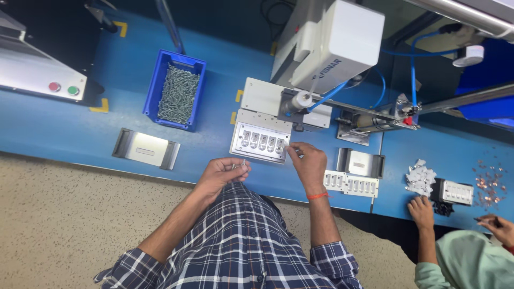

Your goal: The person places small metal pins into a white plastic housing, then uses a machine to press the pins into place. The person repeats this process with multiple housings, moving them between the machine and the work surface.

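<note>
My right hand reaches forward to the metal fixture tray, fingertips pinched at its right-hand end, touching the last of the small pieces seated in its row of slots. Whether I grip anything there I cannot tell; the fingers are drawn together and hide the spot. My left hand sits nearer my body, just left of the tray's front edge, curled loosely shut around a few small metal screws, one poking out between thumb and forefinger.

The tray lies on a blue workbench, right in front of a white dispensing machine with blue hoses. To the left stands a blue bin of screws, and nearer the edge a flat grey metal block. To the right of my right hand lies a second white tray in front of a grey holder. Further right are a heap of white plastic bits and scattered copper pieces, where another person's hand rests on the bench edge. A speckled floor shows below the bench.

Both my forearms are bare, sleeves of my checked shirt rolled to the elbow, an orange thread around my right wrist. The right arm stretches nearly straight ahead; the left bends inward.
</note>
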